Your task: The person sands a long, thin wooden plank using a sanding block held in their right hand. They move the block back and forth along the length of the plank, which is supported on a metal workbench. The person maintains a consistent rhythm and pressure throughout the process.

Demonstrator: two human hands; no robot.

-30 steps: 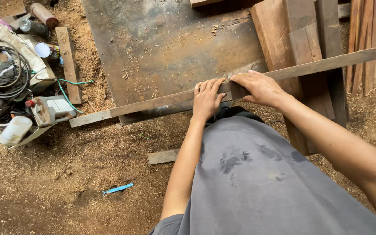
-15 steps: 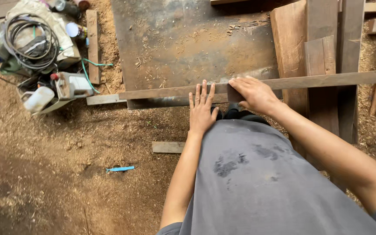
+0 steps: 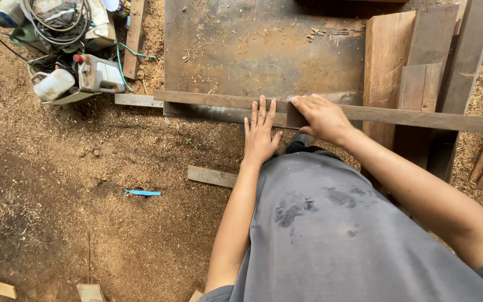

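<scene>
A long narrow wooden plank [image 3: 398, 116] lies across the near edge of a rusty metal sheet [image 3: 264, 50]. My left hand [image 3: 260, 133] rests flat on the plank, fingers spread and pointing away from me. My right hand [image 3: 321, 117] presses down on the plank just to the right, fingers curled over its top. A second, shorter strip [image 3: 141, 100] sticks out from under the plank to the left. My grey shirt fills the lower right.
Sawdust covers the ground. A pile of cables, plastic bottles and a power tool [image 3: 99, 72] sits at the top left. Stacked boards [image 3: 415, 67] lie at the right. A small wood offcut [image 3: 212, 177] and a blue object [image 3: 143, 193] lie on the ground.
The plank has swung from tilted to nearly level across the view. My left hand has flattened with fingers spread. The view has shifted so the tool pile sits further up and left.
</scene>
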